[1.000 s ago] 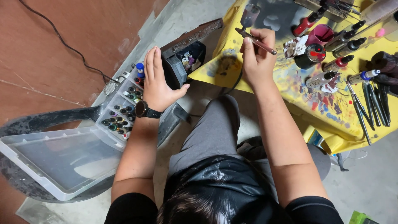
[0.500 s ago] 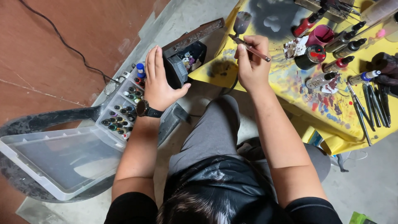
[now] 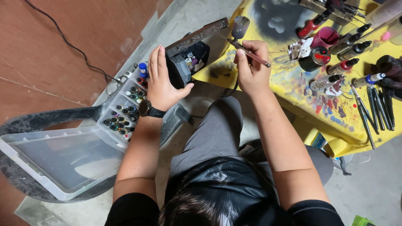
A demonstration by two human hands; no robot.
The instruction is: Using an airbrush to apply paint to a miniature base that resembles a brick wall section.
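Observation:
My right hand is shut on a thin airbrush with a small grey cup at its front, held over the left edge of the yellow paint-spattered table cover. My left hand lies flat, fingers straight and thumb spread, against the side of a black case holding small bottles. A black watch is on that wrist. Below the left hand, a clear plastic organiser holds several small paint bottles.
The organiser's clear lid lies open at the lower left on a dark chair. Dropper bottles, a pink cup and dark tools crowd the table. A black cable runs over the brown floor.
My right hand has moved the airbrush left and slightly down, closer to the black case. My left hand has stayed in place.

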